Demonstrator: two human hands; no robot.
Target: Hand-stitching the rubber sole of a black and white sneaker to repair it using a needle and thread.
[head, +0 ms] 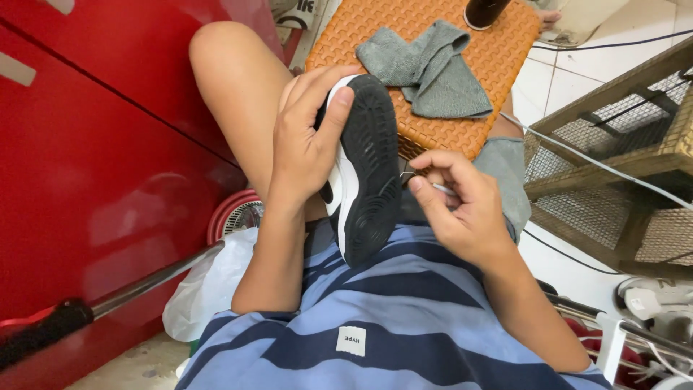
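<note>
Two bare hands work on a shoe (368, 173) held over the lap of a seated person, seen from above. The left hand (307, 148) wraps the shoe's side, fingers curled behind it and thumb lying across the edge near the toe, so its grip is closed on the shoe. The shoe is turned with its black, ridged sole facing up, the toe pointing away and the heel near the person's striped blue shirt (404, 325). A white band runs along the shoe's side.

The right hand (462, 202) sits just beside the sole's right edge. Its thumb and fingers pinch a thin, pale stick-like tool (442, 189), its tip at the sole's rim; what the tool is cannot be told.

Beyond the shoe stands an orange woven stool (498, 50), with a crumpled grey cloth (433, 68) lying on its top. The person's bare knee (224, 58) rises at the left, next to a red cabinet (86, 144). A white plastic bag (209, 289) lies by the left elbow. At the right stands a wooden cage with wire mesh (613, 166), on a white tiled floor (563, 79).
</note>
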